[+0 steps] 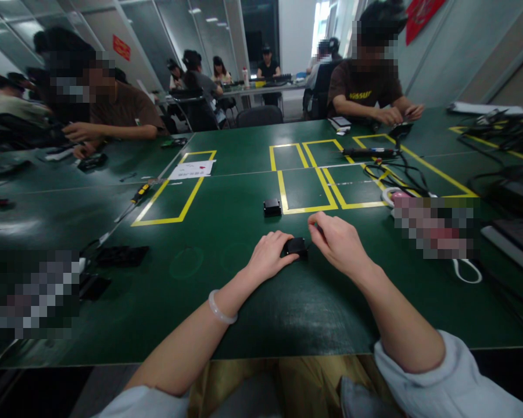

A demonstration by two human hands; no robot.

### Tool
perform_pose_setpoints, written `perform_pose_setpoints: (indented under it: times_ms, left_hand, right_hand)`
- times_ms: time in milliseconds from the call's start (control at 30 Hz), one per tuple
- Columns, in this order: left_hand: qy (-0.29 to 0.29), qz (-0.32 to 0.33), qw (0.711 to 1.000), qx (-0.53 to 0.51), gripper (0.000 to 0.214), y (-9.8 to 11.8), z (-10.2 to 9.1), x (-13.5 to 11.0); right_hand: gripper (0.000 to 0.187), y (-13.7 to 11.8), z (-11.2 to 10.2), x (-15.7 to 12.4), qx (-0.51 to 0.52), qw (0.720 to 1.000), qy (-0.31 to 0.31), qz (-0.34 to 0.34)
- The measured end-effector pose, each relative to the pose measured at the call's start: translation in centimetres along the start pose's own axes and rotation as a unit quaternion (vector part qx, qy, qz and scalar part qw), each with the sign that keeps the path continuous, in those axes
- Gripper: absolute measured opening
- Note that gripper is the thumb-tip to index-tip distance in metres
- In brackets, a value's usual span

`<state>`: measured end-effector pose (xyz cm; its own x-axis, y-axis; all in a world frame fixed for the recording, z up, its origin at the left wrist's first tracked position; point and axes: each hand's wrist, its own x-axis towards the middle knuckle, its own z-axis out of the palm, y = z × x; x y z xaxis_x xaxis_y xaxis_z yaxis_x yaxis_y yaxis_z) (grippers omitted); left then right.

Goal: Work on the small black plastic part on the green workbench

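Observation:
My left hand (pixel 268 255) grips a small black boxy part (pixel 296 247) on the green table, thumb on the near side and fingers on the far side. Just right of that part is my right hand (pixel 337 241), its fingers curled into a pinch. Whatever the pinch may hold is too small and dark to make out. A second black boxy part (pixel 272 207), similar in size, lies a little farther off, beyond my left hand and touched by neither hand.
Yellow tape outlines (pixel 309 210) mark the green table (pixel 226 313). To the right lie a black pen-shaped tool (pixel 370 152) with cables and a white tape roll (pixel 390 197). A yellow-and-black screwdriver (pixel 140 193) and black flat pieces (pixel 122 255) are at left. Two people work across the table.

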<state>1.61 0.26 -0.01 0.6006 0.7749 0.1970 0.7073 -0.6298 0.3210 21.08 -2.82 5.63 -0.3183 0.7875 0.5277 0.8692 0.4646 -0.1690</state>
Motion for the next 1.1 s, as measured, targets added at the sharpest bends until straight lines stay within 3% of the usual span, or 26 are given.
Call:
perform_pose_setpoints:
  times_ms: [467,1100]
  left_hand:
    - [0.007,0.006,1.0,0.003,0.038,-0.07,0.15,0.03]
    - [0.006,0.003,1.0,0.0,0.039,-0.1,0.18,0.0]
  right_hand:
    - [0.02,0.18,0.36,-0.02,-0.044,0.999,0.025,-0.007]
    - [0.021,0.13,0.19,-0.01,-0.041,0.999,0.016,-0.002]
